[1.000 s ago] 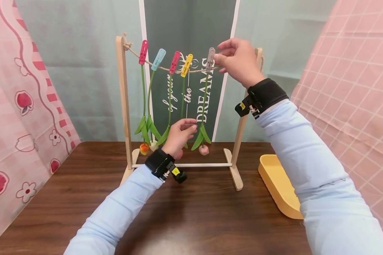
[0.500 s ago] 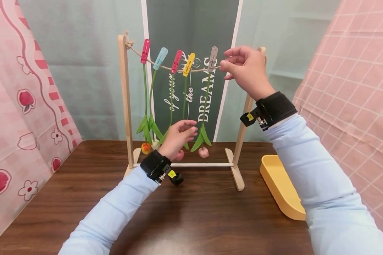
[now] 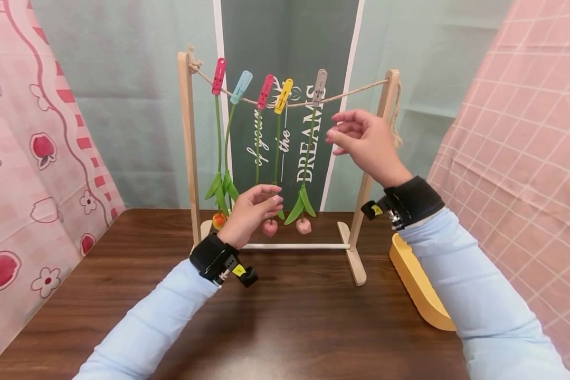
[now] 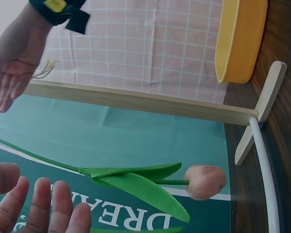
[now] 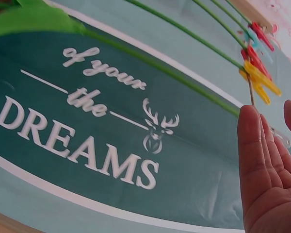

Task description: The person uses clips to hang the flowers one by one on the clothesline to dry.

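Several artificial tulips hang head down from a twine line (image 3: 361, 91), each stem pinned by a plastic clothespin. At the right end of the row, a grey clothespin (image 3: 320, 87) holds the pale pink tulip (image 3: 304, 226). Left of it are a yellow clothespin (image 3: 283, 96), two red ones and a blue clothespin (image 3: 241, 87). My right hand (image 3: 368, 142) is in the air right of the grey clothespin, fingers relaxed and holding nothing. Lower down, my left hand (image 3: 252, 214) hovers in front of the tulips with loosely bent fingers, nothing in its grasp; it hides some leaves and blooms.
The twine is tied between posts of a wooden rack (image 3: 188, 148) with a white lower bar (image 3: 294, 246). A yellow tray (image 3: 420, 287) sits on the brown table (image 3: 285, 322) at right, partly behind the right sleeve. Curtains and a printed green cloth hang around.
My right hand has left the grey clothespin and come down to the right. My left hand has drawn back to the lower left. The grey clothespin and its tulip stay on the line.
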Action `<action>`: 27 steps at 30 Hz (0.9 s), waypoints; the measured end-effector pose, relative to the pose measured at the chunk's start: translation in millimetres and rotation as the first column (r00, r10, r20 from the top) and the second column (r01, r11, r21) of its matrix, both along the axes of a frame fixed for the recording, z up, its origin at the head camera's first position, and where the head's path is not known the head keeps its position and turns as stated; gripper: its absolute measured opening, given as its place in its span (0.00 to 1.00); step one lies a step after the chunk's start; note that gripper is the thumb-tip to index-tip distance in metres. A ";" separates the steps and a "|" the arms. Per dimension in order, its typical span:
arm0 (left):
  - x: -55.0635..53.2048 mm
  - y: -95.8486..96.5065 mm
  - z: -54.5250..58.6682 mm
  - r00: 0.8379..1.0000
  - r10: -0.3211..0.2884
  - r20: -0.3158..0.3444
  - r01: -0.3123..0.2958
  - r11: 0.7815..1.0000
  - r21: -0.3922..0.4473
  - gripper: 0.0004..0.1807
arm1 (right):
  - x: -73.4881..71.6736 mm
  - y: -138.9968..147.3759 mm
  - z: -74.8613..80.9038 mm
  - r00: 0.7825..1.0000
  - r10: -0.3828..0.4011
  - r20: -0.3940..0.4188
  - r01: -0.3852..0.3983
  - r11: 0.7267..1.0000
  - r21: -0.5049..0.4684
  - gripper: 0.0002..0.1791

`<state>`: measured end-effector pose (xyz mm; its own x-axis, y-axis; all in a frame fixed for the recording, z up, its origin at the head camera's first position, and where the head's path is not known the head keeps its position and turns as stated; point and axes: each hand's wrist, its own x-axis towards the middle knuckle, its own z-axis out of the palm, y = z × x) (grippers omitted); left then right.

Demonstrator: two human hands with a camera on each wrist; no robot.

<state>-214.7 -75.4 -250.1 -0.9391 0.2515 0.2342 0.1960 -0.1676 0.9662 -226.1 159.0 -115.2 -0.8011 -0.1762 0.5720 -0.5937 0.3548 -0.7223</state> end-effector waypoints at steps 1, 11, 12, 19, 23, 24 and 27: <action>1.4 -3.0 -0.8 1.000 -0.005 -0.001 0.005 1.000 -0.001 0.16 | 1.6 0.6 -4.6 1.000 0.007 -0.001 -0.007 1.000 0.004 0.16; 22.1 -34.4 -9.3 1.000 -0.015 -0.018 0.014 0.998 -0.064 0.17 | 19.6 4.5 -50.2 0.997 0.071 0.021 -0.072 0.996 0.057 0.17; 24.8 -37.0 -10.4 1.000 -0.016 -0.013 0.015 0.998 -0.067 0.17 | 20.7 5.5 -54.2 0.997 0.079 0.025 -0.081 0.995 0.064 0.17; 35.3 -52.1 -17.5 1.000 -0.006 -0.019 0.004 0.993 -0.115 0.17 | 30.0 11.9 -80.7 0.991 0.102 0.084 -0.110 0.989 0.094 0.17; 38.0 -58.5 -22.2 1.000 -0.005 -0.014 0.003 0.990 -0.142 0.18 | 37.2 12.3 -95.1 0.986 0.105 0.128 -0.120 0.987 0.111 0.16; 38.6 -59.9 -23.7 1.000 -0.004 -0.013 0.003 0.988 -0.151 0.19 | 39.4 12.2 -98.5 0.985 0.103 0.136 -0.119 0.986 0.120 0.16; 41.4 -63.7 -27.9 1.000 -0.011 -0.017 0.007 0.983 -0.182 0.18 | 46.4 12.3 -108.7 0.985 0.085 0.149 -0.110 0.980 0.165 0.16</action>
